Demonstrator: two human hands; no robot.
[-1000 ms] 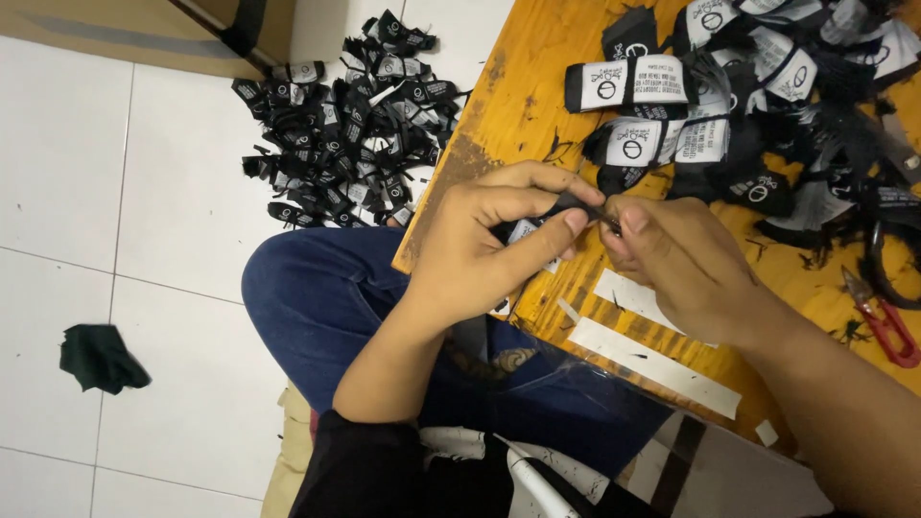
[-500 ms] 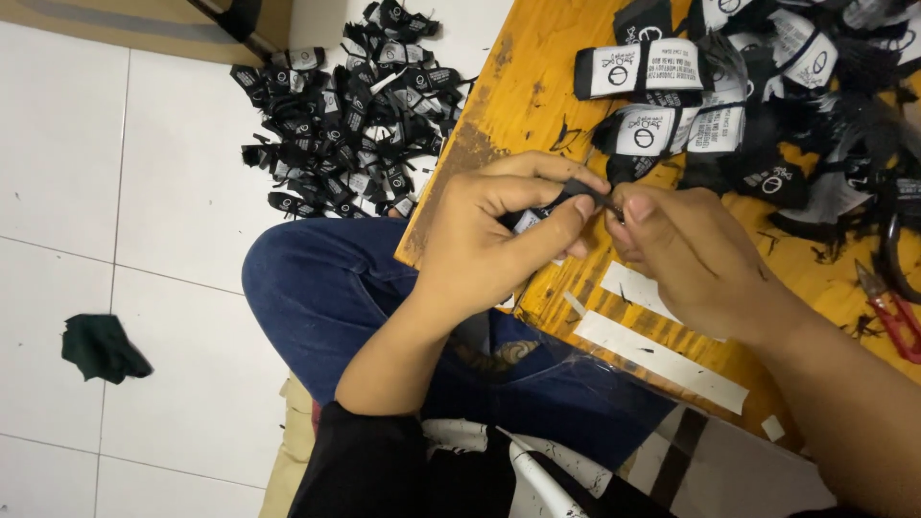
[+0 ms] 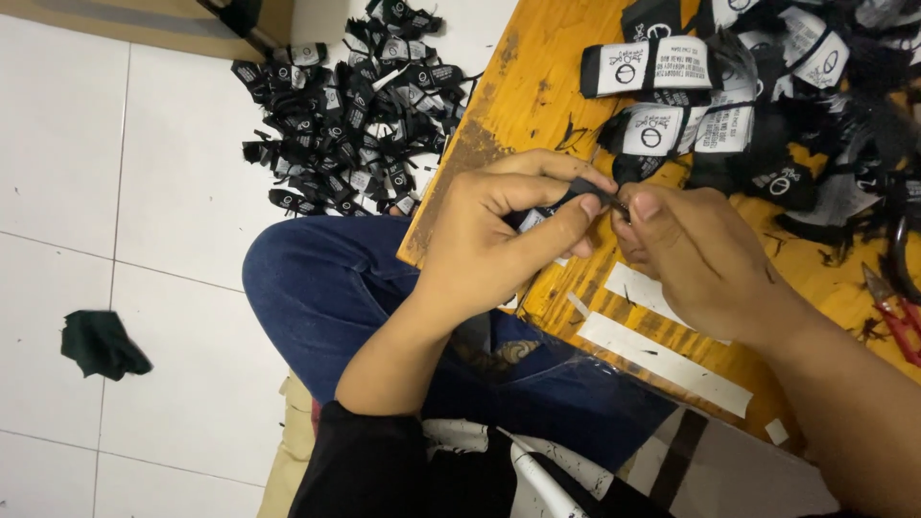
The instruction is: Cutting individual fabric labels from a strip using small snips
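Below, wooden table (image 3: 537, 86), white-tiled floor (image 3: 144, 192).

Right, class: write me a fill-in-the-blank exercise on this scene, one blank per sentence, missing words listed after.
1. The left hand and right hand pinch a small black fabric piece over the edge of the wooden ______.
2. The pile of black labels lies on the white tiled ______.
3. The snips near the right forearm have ______ handles.
4. The person's leg is clad in ______ jeans.

Missing words: table; floor; red; blue
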